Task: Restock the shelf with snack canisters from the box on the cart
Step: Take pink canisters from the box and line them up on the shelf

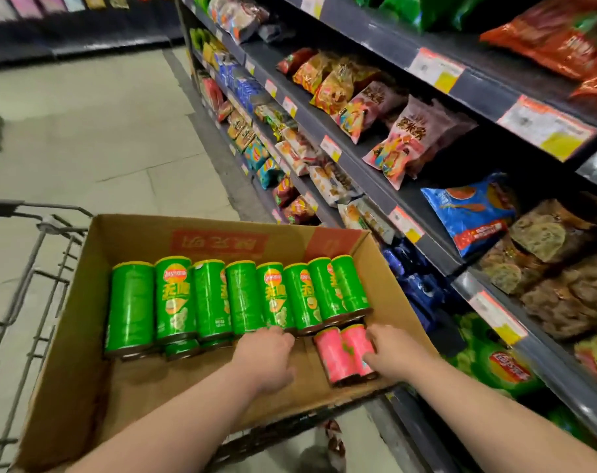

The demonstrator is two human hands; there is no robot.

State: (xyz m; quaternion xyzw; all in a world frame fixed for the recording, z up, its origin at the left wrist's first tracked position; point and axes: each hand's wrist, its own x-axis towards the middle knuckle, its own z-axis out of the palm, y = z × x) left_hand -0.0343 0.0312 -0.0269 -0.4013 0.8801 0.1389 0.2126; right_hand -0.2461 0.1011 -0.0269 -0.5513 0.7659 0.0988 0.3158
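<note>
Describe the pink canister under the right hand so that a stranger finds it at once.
Look in the cardboard box on the cart. Near its right wall, beside green canisters, lie two pink canisters. Yours is the right one, gripped by the right hand.

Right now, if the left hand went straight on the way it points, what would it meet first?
The left hand would meet the row of green canisters in the box, likely the logo-up one just ahead. Its fingertips look to be at that near end; contact is unclear.
</note>
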